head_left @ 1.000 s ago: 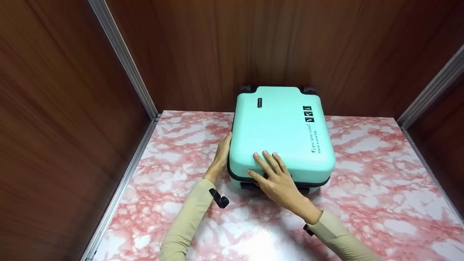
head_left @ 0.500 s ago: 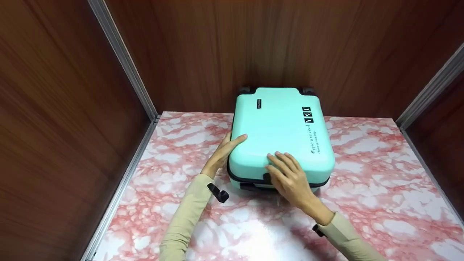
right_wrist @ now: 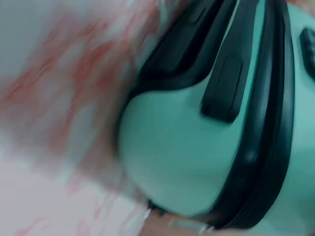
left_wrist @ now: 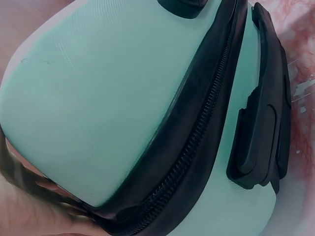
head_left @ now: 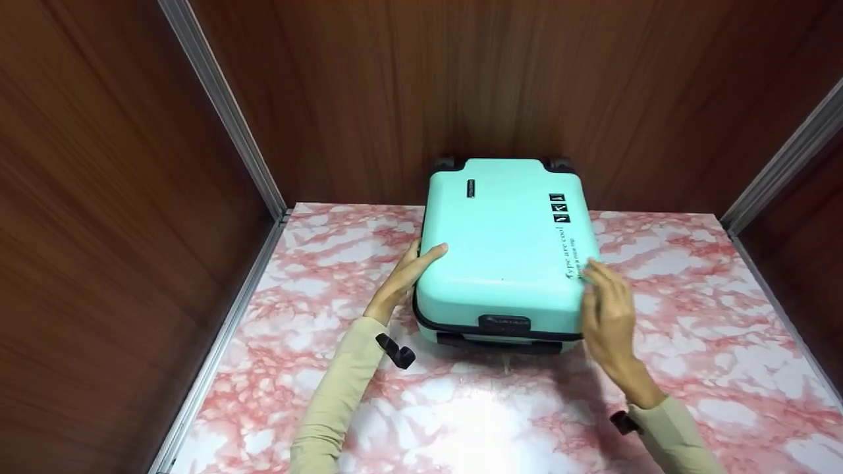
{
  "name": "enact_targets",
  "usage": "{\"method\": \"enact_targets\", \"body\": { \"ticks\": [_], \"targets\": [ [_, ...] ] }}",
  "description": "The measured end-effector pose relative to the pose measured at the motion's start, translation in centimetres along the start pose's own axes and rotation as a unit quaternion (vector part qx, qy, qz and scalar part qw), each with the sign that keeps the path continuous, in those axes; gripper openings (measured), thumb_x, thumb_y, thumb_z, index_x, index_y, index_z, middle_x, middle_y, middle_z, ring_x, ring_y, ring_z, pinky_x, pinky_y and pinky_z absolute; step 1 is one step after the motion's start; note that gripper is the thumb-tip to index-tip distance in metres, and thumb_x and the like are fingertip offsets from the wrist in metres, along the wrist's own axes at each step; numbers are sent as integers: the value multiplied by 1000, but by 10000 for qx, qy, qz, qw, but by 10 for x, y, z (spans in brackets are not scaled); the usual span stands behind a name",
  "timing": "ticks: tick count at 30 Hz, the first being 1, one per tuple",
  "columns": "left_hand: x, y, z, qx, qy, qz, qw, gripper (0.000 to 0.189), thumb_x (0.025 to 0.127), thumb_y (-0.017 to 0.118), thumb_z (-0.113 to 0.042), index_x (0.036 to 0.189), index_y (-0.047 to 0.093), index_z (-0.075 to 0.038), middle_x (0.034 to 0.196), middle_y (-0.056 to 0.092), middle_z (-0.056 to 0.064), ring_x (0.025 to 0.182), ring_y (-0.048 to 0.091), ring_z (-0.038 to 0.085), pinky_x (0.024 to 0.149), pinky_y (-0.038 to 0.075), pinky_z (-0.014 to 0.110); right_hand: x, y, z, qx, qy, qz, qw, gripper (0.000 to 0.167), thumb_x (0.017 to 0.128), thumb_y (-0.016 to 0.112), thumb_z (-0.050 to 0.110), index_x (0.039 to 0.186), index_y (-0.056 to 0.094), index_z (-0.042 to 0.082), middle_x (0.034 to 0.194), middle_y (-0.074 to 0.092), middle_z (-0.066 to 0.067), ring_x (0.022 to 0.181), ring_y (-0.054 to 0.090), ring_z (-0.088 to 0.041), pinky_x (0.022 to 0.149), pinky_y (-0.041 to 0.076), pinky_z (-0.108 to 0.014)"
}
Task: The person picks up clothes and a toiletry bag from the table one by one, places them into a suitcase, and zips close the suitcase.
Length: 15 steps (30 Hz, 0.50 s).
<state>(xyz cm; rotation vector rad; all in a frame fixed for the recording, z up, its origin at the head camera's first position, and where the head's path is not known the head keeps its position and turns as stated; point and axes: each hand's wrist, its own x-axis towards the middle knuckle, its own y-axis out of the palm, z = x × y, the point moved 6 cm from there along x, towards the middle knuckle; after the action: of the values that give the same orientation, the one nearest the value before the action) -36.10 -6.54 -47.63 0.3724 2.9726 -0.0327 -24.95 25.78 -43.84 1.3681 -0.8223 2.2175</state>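
Observation:
A mint-green hard-shell suitcase [head_left: 500, 230] lies flat on the table, wheels toward the back wall. My left hand [head_left: 400, 280] holds its left side, thumb over the top edge and fingers down the side. My right hand [head_left: 611, 316] is at the front right corner, fingers loosely bent, blurred. On the front face sits a black lock [head_left: 504, 323], with a black handle [head_left: 500, 344] below it. A dark zipper [left_wrist: 197, 128] runs round the shell in the left wrist view and looks closed. The right wrist view shows the suitcase's rounded corner [right_wrist: 172, 152].
The table [head_left: 316, 368] has a red and white marbled top. Brown wood-grain panels [head_left: 342, 99] rise behind and at both sides, with metal strips [head_left: 224, 92] at the corners. The suitcase's wheels [head_left: 446, 163] are close to the back panel.
My right hand has moved right, from over the front lock to the right front corner, uncovering the lock. My left thumb has come up over the top edge. The suitcase has hardly moved.

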Motion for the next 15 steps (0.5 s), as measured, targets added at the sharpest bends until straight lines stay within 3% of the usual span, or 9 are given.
{"method": "enact_targets", "body": {
  "ticks": [4, 8, 12, 15],
  "targets": [
    [0, 1, 0, -94, 44, 17, 9999, 100, 86, 68, -56, 158, 14, -13, 159, 23, 14, 139, 32, 28, 112, 28, 47, -5, -12, -22, -11, 607, 37, 9981, 27, 96, 51, -2, 120, 63, -6, 127, 62, -18, 116, 55, -36, 105, 36, -31],
    [1, 1, 0, -96, 70, 22, 9999, 100, 86, 68, -56, 158, 15, -12, 158, 24, 13, 138, 33, 27, 112, 29, 46, -11, -16, -36, 200, 1150, 216, 9929, 29, 102, 46, 4, 127, 61, -2, 125, 63, -17, 113, 56, -20, 94, 37, -22],
    [2, 1, 1, -21, 92, 3, 10000, 100, 86, 67, -57, 158, 15, -11, 158, 24, 13, 139, 31, 26, 112, 28, 46, -15, -15, -44, 439, 1344, 307, 9895, 32, 105, 41, 7, 129, 59, -2, 120, 63, -20, 102, 56, -7, 83, 37, -20],
    [2, 1, 1, -6, 112, -8, 9999, 100, 86, 67, -57, 158, 15, -11, 159, 23, 13, 141, 29, 26, 113, 26, 46, -18, -14, -52, 505, 1583, 374, 9854, 32, 106, 38, 7, 129, 58, -3, 119, 63, -22, 100, 55, -3, 81, 38, -20]
  ]
}}
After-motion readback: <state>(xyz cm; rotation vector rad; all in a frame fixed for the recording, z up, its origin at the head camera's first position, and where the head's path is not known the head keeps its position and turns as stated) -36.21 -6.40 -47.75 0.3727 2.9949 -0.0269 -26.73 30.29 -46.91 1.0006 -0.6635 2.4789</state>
